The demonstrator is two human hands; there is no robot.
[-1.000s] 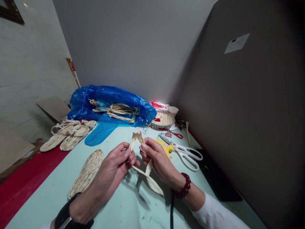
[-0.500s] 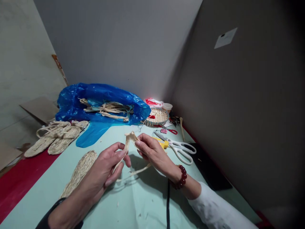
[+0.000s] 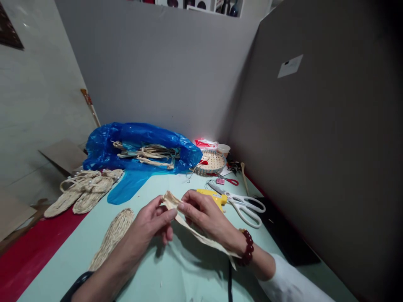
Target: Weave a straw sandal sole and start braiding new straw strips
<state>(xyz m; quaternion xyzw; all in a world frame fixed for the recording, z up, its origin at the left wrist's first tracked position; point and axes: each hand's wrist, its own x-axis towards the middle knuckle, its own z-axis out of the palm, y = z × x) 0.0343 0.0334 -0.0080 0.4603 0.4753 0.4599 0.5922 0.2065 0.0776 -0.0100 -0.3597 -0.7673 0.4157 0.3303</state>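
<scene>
Between my two hands, above the table, is a pale strip of dried plant fibre [image 3: 195, 235], folded or bunched at its upper end. My left hand [image 3: 154, 222] pinches that upper end with thumb and fingers. My right hand [image 3: 204, 214] grips the strip just beside it, and the long tail trails under the right palm toward the wrist with the red bead bracelet. A woven straw sole [image 3: 113, 239] lies left of my left forearm. Behind my right hand are a yellow glue gun [image 3: 211, 196] and white-handled scissors [image 3: 247, 205].
A blue plastic bag [image 3: 141, 134] holding fibre bundles [image 3: 151, 154] lies at the back. Woven straw sandals [image 3: 91, 188] sit at the left edge. A round woven tray [image 3: 211, 162], red-handled scissors [image 3: 232, 181] and a black flat thing [image 3: 289, 235] are to the right.
The strip's loose tail has swung from below and left of my hands to the right, under my right palm. My left fingers have shifted near the bunched end. The head view has tilted up.
</scene>
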